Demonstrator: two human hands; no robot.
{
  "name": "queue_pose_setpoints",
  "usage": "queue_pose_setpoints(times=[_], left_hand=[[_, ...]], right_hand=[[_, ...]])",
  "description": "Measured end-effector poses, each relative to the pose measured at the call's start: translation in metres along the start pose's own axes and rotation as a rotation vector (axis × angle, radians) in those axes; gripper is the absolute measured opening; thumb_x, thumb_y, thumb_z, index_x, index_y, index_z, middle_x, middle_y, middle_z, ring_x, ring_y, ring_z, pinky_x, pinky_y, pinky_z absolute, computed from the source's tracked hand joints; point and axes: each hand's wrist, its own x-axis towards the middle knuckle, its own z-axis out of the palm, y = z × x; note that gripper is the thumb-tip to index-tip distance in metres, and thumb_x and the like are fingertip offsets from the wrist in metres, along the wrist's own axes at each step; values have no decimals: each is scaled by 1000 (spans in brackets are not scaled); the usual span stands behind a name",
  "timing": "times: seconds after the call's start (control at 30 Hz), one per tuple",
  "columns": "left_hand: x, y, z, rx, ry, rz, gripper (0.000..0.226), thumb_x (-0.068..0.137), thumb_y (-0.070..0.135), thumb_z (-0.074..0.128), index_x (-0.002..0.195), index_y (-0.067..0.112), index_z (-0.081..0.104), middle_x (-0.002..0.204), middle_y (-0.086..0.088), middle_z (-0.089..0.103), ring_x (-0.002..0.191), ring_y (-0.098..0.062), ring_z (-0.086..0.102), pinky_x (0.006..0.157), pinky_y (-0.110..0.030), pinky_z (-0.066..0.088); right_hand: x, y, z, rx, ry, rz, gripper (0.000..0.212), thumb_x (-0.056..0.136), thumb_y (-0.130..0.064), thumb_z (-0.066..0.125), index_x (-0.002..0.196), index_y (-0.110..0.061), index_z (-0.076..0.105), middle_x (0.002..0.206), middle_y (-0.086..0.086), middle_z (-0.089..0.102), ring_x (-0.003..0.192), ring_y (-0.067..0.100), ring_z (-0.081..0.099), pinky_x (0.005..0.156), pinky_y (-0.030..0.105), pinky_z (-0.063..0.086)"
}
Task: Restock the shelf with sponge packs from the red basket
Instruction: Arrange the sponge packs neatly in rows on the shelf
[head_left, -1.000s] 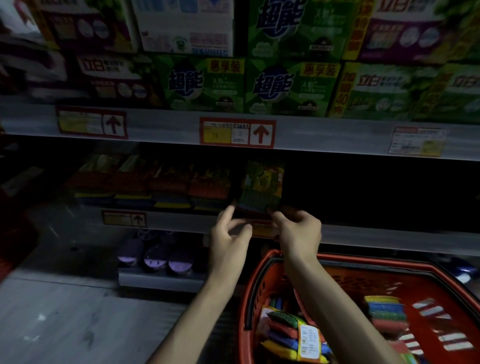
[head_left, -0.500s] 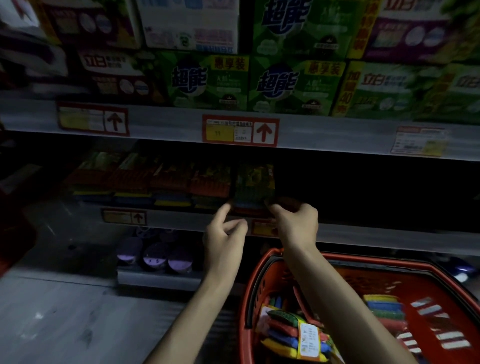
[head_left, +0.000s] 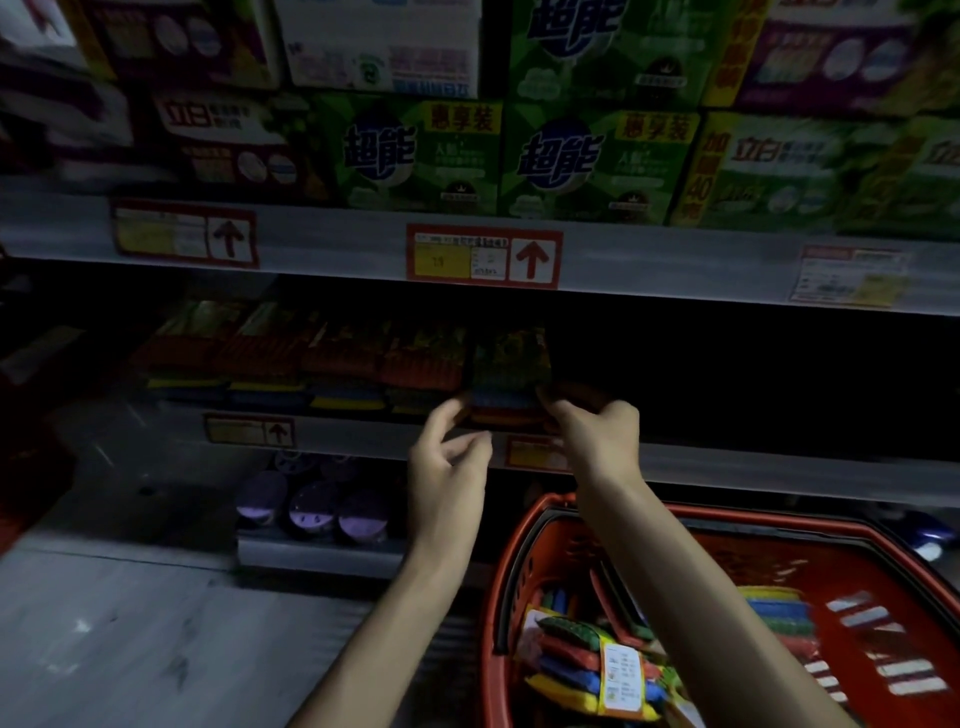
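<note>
- The sponge pack stands on the middle shelf, at the right end of a row of shelved packs and touching the last of them — a sensible slot, since it extends the row.
- It is upright: long axis vertical, printed face toward the near side, where a shopper would read it.
- The right hand has its fingers curled at the pack's lower right corner and appears to pinch it, steadying that side.
- The left hand is relaxed, forefinger up against the lower left edge and thumb apart; it closes on nothing, and looks to be nudging the pack square.
- The light is dim, so contact at either corner is a judgement.
- The red basket sits near and to the right, below the arms, with more packs lying flat inside, so restocking is not finished.
</note>
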Motion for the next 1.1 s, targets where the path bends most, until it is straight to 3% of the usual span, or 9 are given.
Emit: queue_pose_setpoints(times=[0.17, 0.27, 0.33, 0.43, 0.5, 0.6, 0.77, 0.97, 1.1], left_hand=[[0, -2, -2, 25, 28, 8, 35, 99, 6, 59, 127, 27, 61, 83, 28, 73, 84, 8, 69, 79, -19, 55], [3, -4, -3, 41, 39, 6, 33, 99, 6, 59, 124, 26, 60, 80, 42, 67, 76, 13, 65, 71, -14, 54], [5, -6, -3, 39, 53, -2, 32, 99, 6, 59, 125, 26, 60, 81, 38, 69, 79, 12, 66, 75, -19, 54], [6, -7, -3, 12, 76, -29, 33, 97, 7, 60, 126, 23, 64, 97, 17, 72, 93, 1, 69, 84, -30, 56], [8, -10, -3, 5, 82, -38, 32, 97, 5, 59, 123, 23, 65, 110, 7, 71, 101, -9, 69, 82, -30, 56], [10, -12, -3, 6, 86, -49, 32, 96, 4, 57, 119, 25, 65, 111, 5, 70, 103, -14, 70, 78, -26, 53], [12, -15, -1, 19, 77, -83, 33, 97, 5, 57, 123, 26, 62, 116, 2, 67, 102, -17, 70, 86, -35, 55], [15, -18, 0, 45, 56, -75, 36, 98, 5, 57, 129, 21, 64, 95, 11, 69, 82, -9, 69, 69, -24, 52], [16, -20, 3, 59, 35, -61, 37, 98, 5, 58, 131, 21, 62, 88, 7, 69, 69, -6, 63, 56, -15, 46]], right_hand=[[-3, 0, -5, -15, -30, -37, 17, 92, -22, 71, 77, -28, 66, 86, 6, 73, 83, 23, 70, 85, 56, 59], [-9, 3, -8, 15, -6, -34, 25, 98, -21, 61, 75, -30, 58, 77, -5, 64, 81, 29, 68, 85, 54, 56], [-13, 7, -11, -10, 11, -94, 20, 99, -20, 60, 81, -29, 59, 80, -4, 65, 78, 20, 66, 77, 44, 55], [-14, 12, -13, -162, 25, -186, 8, 96, -18, 67, 91, -21, 61, 81, 0, 65, 68, 4, 57, 66, 32, 51], [-13, 15, -13, -271, 32, -208, 11, 94, -19, 69, 92, -9, 66, 77, 4, 65, 66, 10, 58, 66, 36, 53], [-11, 19, -13, -356, 40, -217, 19, 95, -17, 69, 99, 2, 71, 75, 9, 65, 64, 23, 60, 63, 36, 52], [-8, 24, -11, -376, 40, -213, 26, 96, -15, 66, 119, -7, 74, 85, 10, 70, 70, 24, 64, 62, 31, 47], [-8, 22, -10, -430, 40, -245, 11, 94, -14, 69, 94, -6, 76, 69, 5, 66, 56, 14, 57, 51, 28, 43], [-5, 25, -7, -413, 64, -191, 18, 94, -15, 70, 80, -3, 70, 63, 5, 62, 54, 17, 55, 51, 31, 45]])
